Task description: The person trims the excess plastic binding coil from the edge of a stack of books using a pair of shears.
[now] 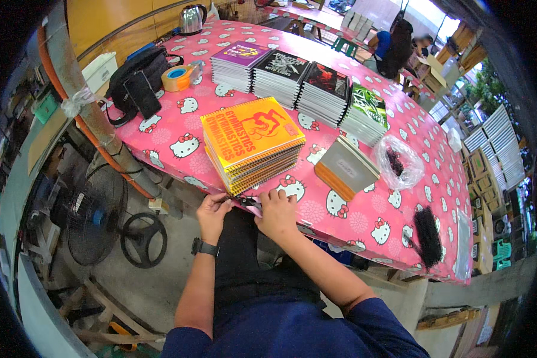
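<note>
Both hands at table edge (340,230): left hand (212,212) & right hand (276,213) w/ fingers curled, pinching small dark item (252,206) btwn them, just below yellow notebook stack (252,143).

A stack of spiral notebooks (252,143) lies flat on the pink patterned tablecloth, close to the table's near edge. The top cover is yellow and orange with a red figure and red lettering. The wire spirals run along the stack's near-left side, and the stack sits turned at an angle to the table edge. Just below its near corner, a small dark piece (252,206) lies at the table edge; it is too small and too covered to tell what it is.
</note>
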Tool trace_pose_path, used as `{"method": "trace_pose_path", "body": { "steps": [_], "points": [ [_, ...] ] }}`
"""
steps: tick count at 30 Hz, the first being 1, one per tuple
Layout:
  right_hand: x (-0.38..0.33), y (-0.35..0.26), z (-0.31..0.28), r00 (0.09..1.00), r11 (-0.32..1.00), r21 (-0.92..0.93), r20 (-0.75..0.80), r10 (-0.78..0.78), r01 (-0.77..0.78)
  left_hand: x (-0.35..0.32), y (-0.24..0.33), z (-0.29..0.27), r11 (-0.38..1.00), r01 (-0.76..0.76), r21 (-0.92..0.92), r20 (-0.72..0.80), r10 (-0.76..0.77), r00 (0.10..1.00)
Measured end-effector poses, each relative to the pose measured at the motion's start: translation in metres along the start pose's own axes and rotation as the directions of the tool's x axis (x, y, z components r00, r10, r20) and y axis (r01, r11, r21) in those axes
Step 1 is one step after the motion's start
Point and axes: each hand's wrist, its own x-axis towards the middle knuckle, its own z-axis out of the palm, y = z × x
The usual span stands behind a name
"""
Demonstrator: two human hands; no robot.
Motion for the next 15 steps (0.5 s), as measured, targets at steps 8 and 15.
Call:
{"method": "trace_pose_path", "body": {
  "steps": [8,15],
  "points": [
    [0.003,-0.006,0.005,0.998,0.998,0.062,-0.064,-0.002,0.006,0.002,0.009,-0.005,0.996,0.090,0.028,0.039,-0.091,0.995],
    [0.017,-0.001,0.016,0.999,0.989,0.145,-0.005,-0.043,0.043,0.004,0.015,-0.011,0.997,0.038,0.070,0.085,-0.044,0.995]
  ]
}}
